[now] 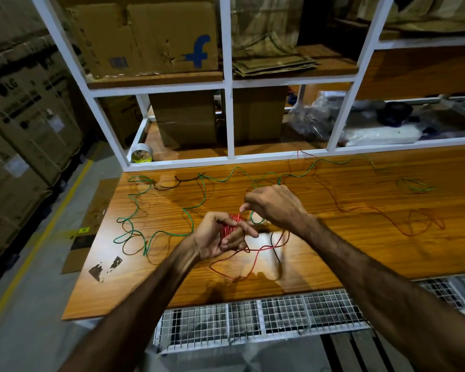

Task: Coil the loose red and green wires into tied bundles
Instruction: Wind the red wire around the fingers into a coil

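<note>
Red wire coil (230,226) between curled hands

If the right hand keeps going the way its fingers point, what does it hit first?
The right hand points left and slightly down, so it would probably meet the red wire coil held in the left hand first; depth is uncertain.

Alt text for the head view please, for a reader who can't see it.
Over a wooden table, the left hand grips a red wire coil while the right hand pinches wire just above it. Loose green wire and more red wire trail across the table, with cardboard boxes on white shelving behind.
</note>
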